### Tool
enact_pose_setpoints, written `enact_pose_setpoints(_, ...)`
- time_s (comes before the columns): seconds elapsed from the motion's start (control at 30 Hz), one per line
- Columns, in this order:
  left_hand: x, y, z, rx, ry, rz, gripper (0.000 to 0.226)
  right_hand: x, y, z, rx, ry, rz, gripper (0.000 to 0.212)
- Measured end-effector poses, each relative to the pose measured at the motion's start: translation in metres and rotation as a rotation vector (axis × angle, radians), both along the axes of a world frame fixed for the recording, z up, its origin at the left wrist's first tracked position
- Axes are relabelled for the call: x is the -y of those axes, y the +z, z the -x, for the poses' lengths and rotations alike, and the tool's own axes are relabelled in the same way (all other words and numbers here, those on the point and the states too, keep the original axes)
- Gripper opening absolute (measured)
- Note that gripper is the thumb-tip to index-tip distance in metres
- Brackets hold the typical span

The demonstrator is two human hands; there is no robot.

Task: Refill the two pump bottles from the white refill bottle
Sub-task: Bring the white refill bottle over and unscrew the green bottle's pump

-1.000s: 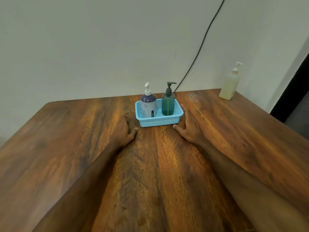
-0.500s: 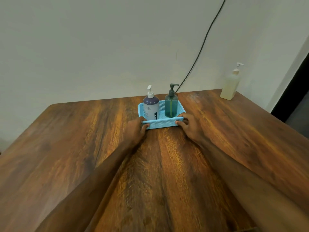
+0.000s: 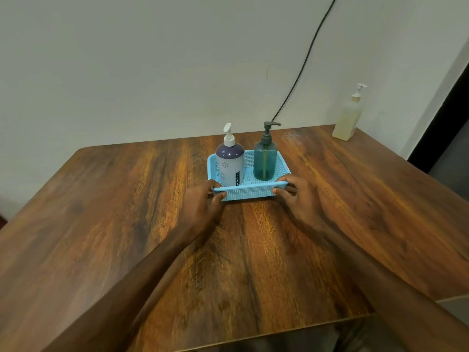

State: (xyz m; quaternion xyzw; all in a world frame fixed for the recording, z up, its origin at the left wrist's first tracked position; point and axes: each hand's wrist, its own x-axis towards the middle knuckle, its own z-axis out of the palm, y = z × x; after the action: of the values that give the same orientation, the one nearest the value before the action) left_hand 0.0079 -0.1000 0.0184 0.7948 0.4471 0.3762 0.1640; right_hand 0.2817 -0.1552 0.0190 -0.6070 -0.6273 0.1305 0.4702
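Observation:
A light blue mesh basket (image 3: 250, 193) stands on the wooden table and holds two pump bottles: a purple-grey one with a white pump (image 3: 229, 161) on the left and a clear teal one with a dark pump (image 3: 265, 158) on the right. My left hand (image 3: 203, 203) grips the basket's near left corner, fingers over the rim. My right hand (image 3: 298, 199) grips the near right corner in the same way. The whitish refill bottle (image 3: 348, 118), also with a pump, stands alone at the table's far right corner by the wall.
The brown wooden table (image 3: 127, 224) runs up to a pale wall. A black cable (image 3: 302, 69) hangs down the wall behind the basket. The table's near edge shows at the bottom right, and a dark doorway lies beyond the right side.
Both hands went from lying flat beside the basket to gripping its near corners. The basket with the two bottles has come a little toward me.

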Motion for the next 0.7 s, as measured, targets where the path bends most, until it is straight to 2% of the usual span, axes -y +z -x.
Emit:
enact_pose_setpoints(0.37, 0.031, -0.018, 0.002, -0.046, 0.042, 0.067, 0.023, 0.025, -0.020, 0.005, 0.001, -0.004, 0.057, 0.024)
enact_pose_setpoints(0.53, 0.039, -0.017, -0.001, -0.020, 0.050, 0.024, 0.036, 0.033, 0.001, 0.005, -0.083, -0.030, 0.185, 0.058)
enact_pose_setpoints(0.6, 0.039, -0.015, -0.002, -0.014, 0.071, 0.026, 0.038, 0.028, 0.019, 0.007, -0.189, -0.052, 0.114, 0.064)
enact_pose_setpoints(0.7, 0.038, -0.013, -0.004, 0.021, 0.084, 0.029, 0.029, 0.004, 0.042, 0.008, -0.202, -0.124, 0.086, 0.075)
